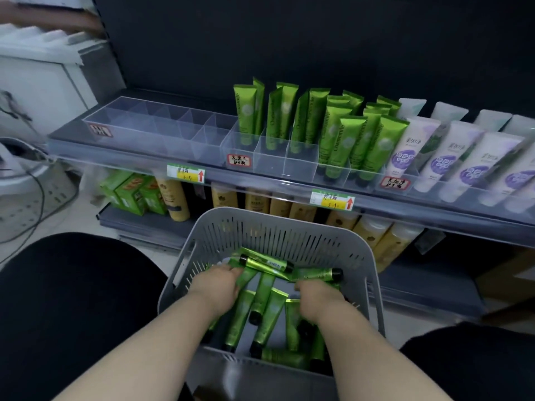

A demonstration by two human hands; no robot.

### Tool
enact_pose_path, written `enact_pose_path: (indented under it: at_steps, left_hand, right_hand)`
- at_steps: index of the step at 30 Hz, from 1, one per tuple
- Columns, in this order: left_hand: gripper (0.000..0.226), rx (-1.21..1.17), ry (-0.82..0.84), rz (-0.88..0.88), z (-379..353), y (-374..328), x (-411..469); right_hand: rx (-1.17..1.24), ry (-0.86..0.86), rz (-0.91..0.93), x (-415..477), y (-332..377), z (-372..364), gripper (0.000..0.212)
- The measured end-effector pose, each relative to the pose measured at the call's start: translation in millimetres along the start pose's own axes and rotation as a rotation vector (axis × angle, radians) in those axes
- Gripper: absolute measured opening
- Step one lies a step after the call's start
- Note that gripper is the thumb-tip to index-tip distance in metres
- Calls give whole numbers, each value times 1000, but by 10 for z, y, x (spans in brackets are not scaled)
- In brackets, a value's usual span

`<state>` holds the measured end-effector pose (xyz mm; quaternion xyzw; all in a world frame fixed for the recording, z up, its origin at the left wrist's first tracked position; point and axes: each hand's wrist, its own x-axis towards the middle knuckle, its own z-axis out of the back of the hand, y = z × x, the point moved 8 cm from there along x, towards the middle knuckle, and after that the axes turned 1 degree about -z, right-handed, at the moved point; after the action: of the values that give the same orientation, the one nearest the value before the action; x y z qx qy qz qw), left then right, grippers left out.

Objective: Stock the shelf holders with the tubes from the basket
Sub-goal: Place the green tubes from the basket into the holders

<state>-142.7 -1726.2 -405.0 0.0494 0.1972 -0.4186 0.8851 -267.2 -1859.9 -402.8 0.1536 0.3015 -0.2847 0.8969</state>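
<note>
A grey slotted basket (278,230) sits in front of me with several green tubes (267,309) with black caps lying loose in it. Both my hands are down inside it. My left hand (218,285) lies on the tubes at the left, its fingers curled over one green tube (246,277). My right hand (317,298) reaches among the tubes at the right, its fingers hidden under the hand. On the shelf above, clear holders (269,157) hold upright green tubes (341,131); some front compartments show nothing inside.
White and purple tubes (445,157) stand in holders at the right. A clear divided holder (150,125) sits at the shelf's left. Yellow bottles (173,198) and green boxes (130,192) fill the lower shelf. My dark-clad knees flank the basket. Cables lie at left.
</note>
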Motion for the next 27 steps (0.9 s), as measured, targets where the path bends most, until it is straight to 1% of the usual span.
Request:
enact_pose_path:
  at_steps: [3, 5, 9, 12, 17, 20, 24, 27]
  left_hand:
    - [42, -1, 106, 35, -222, 40, 46]
    - [44, -16, 132, 45, -286, 42, 89]
    - [45, -45, 144, 46, -347, 17, 209]
    - [47, -75, 152, 34, -406, -23, 283]
    - [48, -149, 227, -9, -592, -119, 379]
    - [52, -165, 261, -20, -695, -131, 463]
    - [53, -227, 302, -42, -796, -171, 573]
    - [63, -279, 334, -57, -892, -169, 639]
  right_hand:
    - [-7, 121, -23, 61, 30, -302, 45]
    - [-8, 125, -15, 129, 81, -347, 45]
    - [6, 74, 13, 297, 147, -304, 45]
    - [11, 105, 18, 402, 152, -397, 45]
    - [151, 144, 0, 528, 129, -600, 38]
    - [254, 139, -23, 640, 117, -720, 36]
    - [284, 49, -50, 816, 82, -788, 49]
    - [302, 0, -16, 870, 90, -786, 53]
